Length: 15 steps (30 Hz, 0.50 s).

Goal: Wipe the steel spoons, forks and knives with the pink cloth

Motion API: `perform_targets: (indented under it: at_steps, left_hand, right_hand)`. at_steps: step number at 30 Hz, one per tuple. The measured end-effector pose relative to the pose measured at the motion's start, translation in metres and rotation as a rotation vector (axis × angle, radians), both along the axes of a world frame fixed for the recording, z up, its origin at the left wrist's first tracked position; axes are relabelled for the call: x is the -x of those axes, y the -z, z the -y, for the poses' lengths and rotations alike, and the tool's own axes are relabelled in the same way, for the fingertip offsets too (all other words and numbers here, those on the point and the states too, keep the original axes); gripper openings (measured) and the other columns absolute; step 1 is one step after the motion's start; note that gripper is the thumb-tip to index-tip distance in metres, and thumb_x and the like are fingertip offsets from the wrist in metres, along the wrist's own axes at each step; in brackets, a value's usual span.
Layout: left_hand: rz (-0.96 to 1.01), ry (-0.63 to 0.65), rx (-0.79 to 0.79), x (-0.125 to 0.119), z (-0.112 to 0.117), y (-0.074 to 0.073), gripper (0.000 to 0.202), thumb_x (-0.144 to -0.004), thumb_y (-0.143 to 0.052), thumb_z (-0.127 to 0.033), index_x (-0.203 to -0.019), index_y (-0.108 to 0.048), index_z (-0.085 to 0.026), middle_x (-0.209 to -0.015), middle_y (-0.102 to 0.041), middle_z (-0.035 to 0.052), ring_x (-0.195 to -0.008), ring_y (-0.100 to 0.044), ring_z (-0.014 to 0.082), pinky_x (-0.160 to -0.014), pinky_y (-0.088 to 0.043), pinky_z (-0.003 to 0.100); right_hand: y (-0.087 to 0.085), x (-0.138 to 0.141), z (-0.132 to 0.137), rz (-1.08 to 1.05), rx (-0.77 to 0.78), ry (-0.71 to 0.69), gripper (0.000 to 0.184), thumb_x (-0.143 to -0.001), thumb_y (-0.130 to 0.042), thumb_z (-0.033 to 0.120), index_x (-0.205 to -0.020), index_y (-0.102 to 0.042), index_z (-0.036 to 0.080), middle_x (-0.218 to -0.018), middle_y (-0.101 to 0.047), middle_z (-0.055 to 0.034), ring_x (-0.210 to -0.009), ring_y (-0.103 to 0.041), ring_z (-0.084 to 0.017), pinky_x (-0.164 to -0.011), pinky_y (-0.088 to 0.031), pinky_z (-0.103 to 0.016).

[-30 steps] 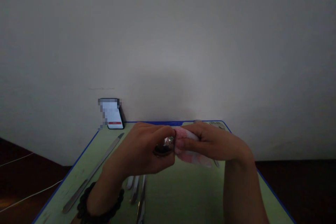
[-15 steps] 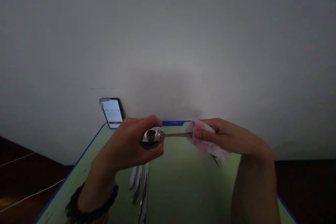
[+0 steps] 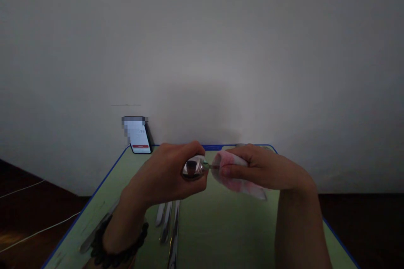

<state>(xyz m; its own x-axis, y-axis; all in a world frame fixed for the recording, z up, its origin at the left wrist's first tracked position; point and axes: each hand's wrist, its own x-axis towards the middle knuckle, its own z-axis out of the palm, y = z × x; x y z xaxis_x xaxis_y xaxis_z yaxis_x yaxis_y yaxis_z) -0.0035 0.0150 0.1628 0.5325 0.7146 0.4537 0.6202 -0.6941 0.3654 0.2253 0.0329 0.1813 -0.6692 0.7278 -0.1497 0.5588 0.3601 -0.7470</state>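
Observation:
My left hand (image 3: 168,174) grips a shiny metal spoon (image 3: 193,167) by its bowl, thumb above and fingers below. The spoon lies level above the table, its handle pointing right. A pink and white cloth (image 3: 235,180) is wrapped round the handle, close to the bowl. My right hand (image 3: 259,166) is closed on that cloth, thumb pressing it against the handle. Most of the handle is hidden by the cloth and fingers. Below my left hand, several pieces of metal cutlery (image 3: 173,235) lie side by side, their far ends covered by the hand.
The green table (image 3: 227,227) has a blue edge and meets a grey wall (image 3: 202,50). A phone (image 3: 140,136) with a lit screen leans on the wall at the back left. Another metal utensil (image 3: 94,233) lies left, partly under my left wrist. White cables (image 3: 41,232) run along the dark floor.
My right hand and the cloth have slid left along the handle, nearer the spoon's bowl. My left hand with the spoon has shifted slightly right in view.

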Motion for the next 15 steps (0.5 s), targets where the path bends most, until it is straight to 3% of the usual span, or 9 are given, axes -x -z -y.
perform_targets:
  at_steps: [15]
  left_hand:
    - [-0.021, 0.023, 0.048, -0.0048, -0.0014, 0.0003, 0.013, -0.074, -0.060, -0.023, -0.086, -0.058, -0.020, -0.066, -0.065, -0.0045, -0.054, -0.057, 0.0100, -0.052, -0.038, 0.019]
  right_hand:
    - [-0.0087, 0.0095, 0.0016, 0.002, 0.015, 0.001, 0.046, -0.084, -0.052, 0.060, -0.081, -0.064, 0.016, -0.067, -0.059, 0.0000, -0.058, -0.048, -0.011, -0.052, -0.034, -0.022]
